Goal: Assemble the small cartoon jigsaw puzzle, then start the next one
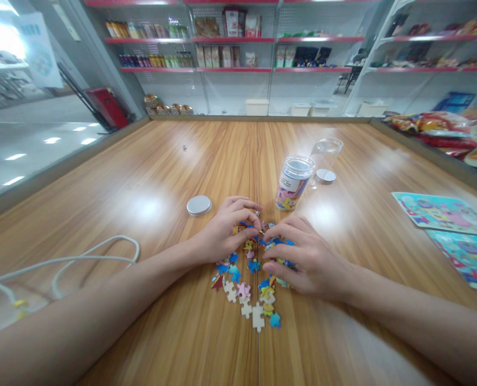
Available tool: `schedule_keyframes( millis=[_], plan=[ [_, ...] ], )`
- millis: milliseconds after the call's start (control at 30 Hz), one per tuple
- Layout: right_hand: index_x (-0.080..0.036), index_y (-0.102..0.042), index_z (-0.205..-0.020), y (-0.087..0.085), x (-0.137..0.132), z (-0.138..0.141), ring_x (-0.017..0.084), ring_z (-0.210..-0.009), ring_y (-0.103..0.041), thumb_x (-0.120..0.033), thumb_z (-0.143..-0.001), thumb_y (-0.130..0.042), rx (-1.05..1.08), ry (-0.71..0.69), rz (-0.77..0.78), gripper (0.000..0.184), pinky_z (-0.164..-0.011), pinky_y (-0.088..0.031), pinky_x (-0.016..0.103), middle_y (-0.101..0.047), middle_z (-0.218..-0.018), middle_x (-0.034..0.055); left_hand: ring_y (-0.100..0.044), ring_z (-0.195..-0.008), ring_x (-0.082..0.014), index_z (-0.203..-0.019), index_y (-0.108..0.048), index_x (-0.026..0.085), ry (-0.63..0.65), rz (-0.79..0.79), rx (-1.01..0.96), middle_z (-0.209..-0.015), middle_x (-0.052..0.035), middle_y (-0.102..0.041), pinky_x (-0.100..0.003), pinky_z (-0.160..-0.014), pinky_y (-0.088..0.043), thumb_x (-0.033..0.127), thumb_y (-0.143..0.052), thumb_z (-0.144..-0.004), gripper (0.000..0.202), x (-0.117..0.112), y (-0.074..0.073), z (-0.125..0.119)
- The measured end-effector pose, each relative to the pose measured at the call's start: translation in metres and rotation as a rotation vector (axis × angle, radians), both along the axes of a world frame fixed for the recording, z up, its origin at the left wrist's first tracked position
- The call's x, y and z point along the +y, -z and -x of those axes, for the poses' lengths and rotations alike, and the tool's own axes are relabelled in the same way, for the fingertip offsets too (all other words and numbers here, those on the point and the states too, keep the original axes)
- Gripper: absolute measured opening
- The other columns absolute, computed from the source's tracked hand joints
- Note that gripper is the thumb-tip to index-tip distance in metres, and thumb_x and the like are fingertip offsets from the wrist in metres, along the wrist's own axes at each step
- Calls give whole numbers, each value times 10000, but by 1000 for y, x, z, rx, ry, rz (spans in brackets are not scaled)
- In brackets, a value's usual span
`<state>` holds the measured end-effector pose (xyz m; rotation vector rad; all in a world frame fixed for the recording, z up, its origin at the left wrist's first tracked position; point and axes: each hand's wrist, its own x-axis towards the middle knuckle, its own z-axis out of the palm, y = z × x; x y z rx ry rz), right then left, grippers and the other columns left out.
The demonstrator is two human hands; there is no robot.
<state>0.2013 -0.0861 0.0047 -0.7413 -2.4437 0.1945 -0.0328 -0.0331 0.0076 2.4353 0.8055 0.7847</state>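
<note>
A loose heap of jigsaw puzzle pieces [258, 316] lies on the wooden table, some picture side up and some showing pale backs. My left hand [232, 228] is above the heap's left side, thumb and forefinger pinched on a small puzzle piece [261, 232] seen edge-on. From the right, my right hand [306, 257] reaches over the heap with fingers apart and curved. One of its fingertips is close to that same piece; whether it touches is unclear. Both hands hide part of the heap. Just beyond stands an open clear jar [292, 185] with a cartoon label.
A silver lid [199, 205] lies left of the heap. Behind the jar are a clear container [329, 150] and another silver lid [326, 176]. Two cartoon picture sheets [443, 212] overlap at right. A white cable [97, 258] loops at left. Stocked shelves [232, 39] stand beyond the table.
</note>
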Motion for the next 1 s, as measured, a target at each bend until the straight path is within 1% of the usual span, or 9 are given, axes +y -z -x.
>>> schedule_keyframes(
  millis=[133,367,500,600,700,800,867,933,1000],
  plan=[
    [-189,-720,-914,1,2,1,219,-950,-589,-291,-956,-625,2,25,17,146,-895,-415,422,-749,-974,32,-495,-1258,-226,-922,-657,187,-13,-14,-13,-1223,-85,-643,-448,-1117,-354,202,-582,-966,88,1,2,-1],
    [-190,-711,-888,0,0,1,219,-947,-588,-203,-917,-644,66,-109,-14,74,-896,-430,425,-770,-963,13,-540,-990,-199,-968,-714,219,-14,-9,4,-940,-26,-728,-390,-960,-422,252,-602,-968,117,0,4,-2],
    [-200,-718,-921,0,-1,1,238,-996,-585,-195,-921,-632,55,-79,-29,87,-899,-441,437,-767,-1058,27,-552,-1060,-206,-1116,-706,232,-16,10,19,-1058,-29,-744,-414,-1020,-423,212,-582,-965,196,0,3,-1],
    [-207,-726,-971,1,-1,0,257,-1060,-579,-221,-933,-626,29,-22,-27,108,-932,-440,457,-752,-1142,40,-567,-1133,-208,-1171,-681,226,-29,-10,-7,-1152,-47,-722,-428,-1056,-424,148,-487,-976,285,1,5,-1],
    [-207,-729,-1019,2,0,-1,259,-1061,-589,-243,-941,-624,14,32,-6,136,-950,-438,459,-762,-1102,37,-598,-1104,-200,-1110,-680,203,-176,-29,-32,-1128,-57,-711,-403,-1015,-459,115,-437,-961,299,2,4,-1],
    [-203,-733,-1024,2,1,-1,250,-1020,-604,-242,-945,-619,29,39,6,144,-939,-444,446,-774,-1005,28,-634,-1007,-221,-1077,-645,159,-422,-69,130,-1058,-89,-701,-387,-912,-494,193,-470,-955,215,-1,-4,0],
    [-202,-734,-1026,3,1,-1,253,-1018,-603,-241,-943,-621,38,28,7,145,-936,-442,449,-774,-979,25,-646,-950,-260,-1108,-612,132,-500,-89,355,-1024,-125,-691,-396,-826,-497,316,-500,-959,262,-5,-13,3],
    [-200,-733,-1025,4,1,0,252,-1018,-601,-236,-942,-621,42,18,7,143,-934,-441,448,-773,-985,25,-659,-899,-287,-1067,-607,135,-445,-34,557,-979,-135,-691,-388,-750,-484,456,-539,-940,352,-10,-22,7],
    [-197,-733,-1015,4,2,0,246,-1010,-603,-230,-945,-616,46,13,13,140,-933,-442,445,-773,-1006,28,-668,-886,-291,-1024,-603,152,-372,25,675,-949,-124,-696,-361,-708,-460,479,-565,-924,343,-13,-29,11]
  ],
)
